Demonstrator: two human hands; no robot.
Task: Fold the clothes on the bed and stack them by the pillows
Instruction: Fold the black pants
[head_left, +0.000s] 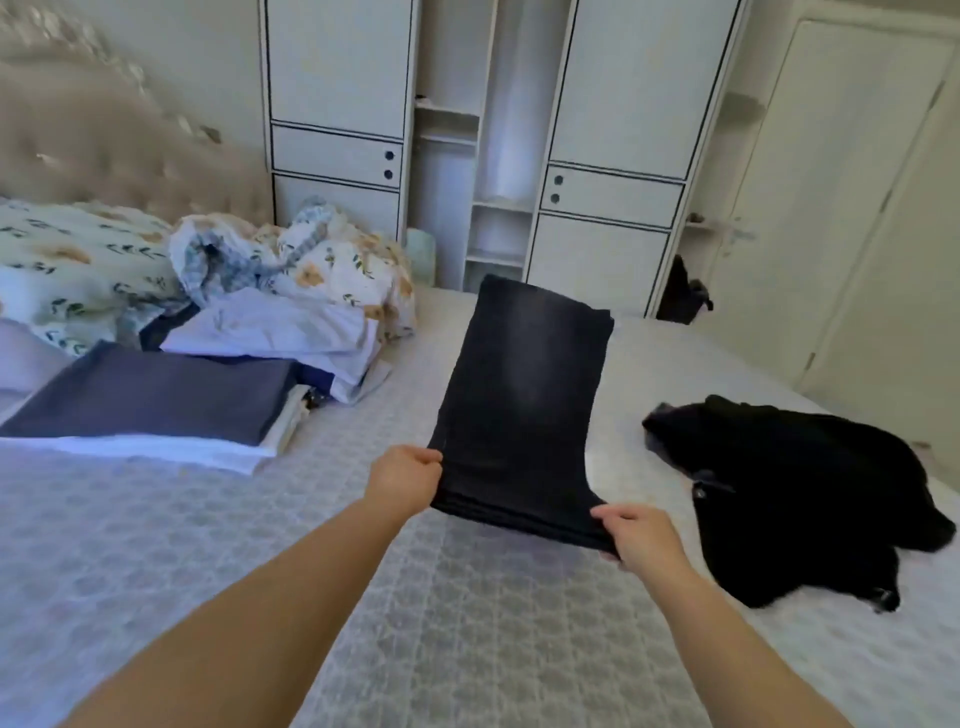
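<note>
From my remote station I record the following. The left hand (408, 475) pinches the near left corner of a pair of dark jeans (524, 395), already folded lengthwise into a long panel. The right hand (641, 535) pinches the near right corner, thumb on top. Both grips are clamped on the denim hem edge; neither is apart. The jeans occupy the centre of the frame, near end raised in the hands, far end stretching toward the upper centre, where it appears to lie on the bed (467, 613).

At centre left of the frame sits the stack of folded clothes (156, 395), a navy piece on top, with white folded pieces (291, 332) just behind it. The floral pillows (78, 260) and a crumpled floral duvet (311, 265) lie in the upper left. An unfolded black garment (789, 493) lies at right, well apart from the stack.

Judgement: the jeans need at least one more crosswise fold before stacking.

Risks noted:
- The hold is at two corners only; the layered legs could slide apart when the near end is carried over, leaving a skewed fold.
- Heavy denim set on the soft, uneven stack may tip it toward the duvet.
- The black garment remains to be done; dragging the jeans across it could tangle both.
</note>
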